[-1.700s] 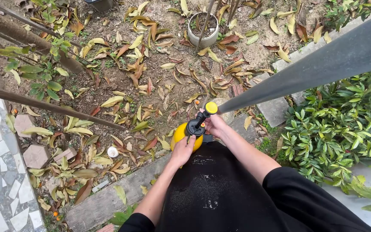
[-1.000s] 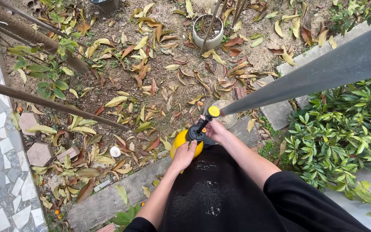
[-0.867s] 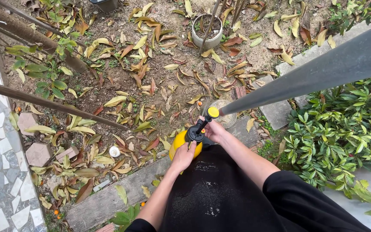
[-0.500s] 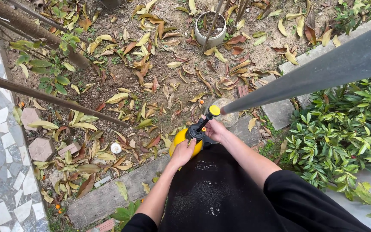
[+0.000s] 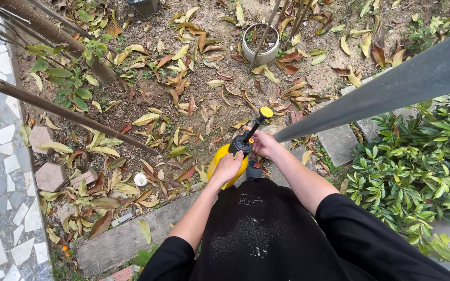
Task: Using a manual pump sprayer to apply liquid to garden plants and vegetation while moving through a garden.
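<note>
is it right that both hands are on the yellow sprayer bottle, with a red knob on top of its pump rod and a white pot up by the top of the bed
Not quite: the knob on the pump rod is yellow, not red, as the head view shows. The rest holds: the left hand and right hand are on the yellow sprayer bottle, and a white pot stands near the top of the bed.

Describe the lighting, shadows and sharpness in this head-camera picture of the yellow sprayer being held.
Head view: soft, even daylight, no hard shadows or glare; leaf litter and yellow sprayer sharp, as are left hand and right hand; the near grey pole looks smooth and soft; wide-angle bending at the edges.
</note>
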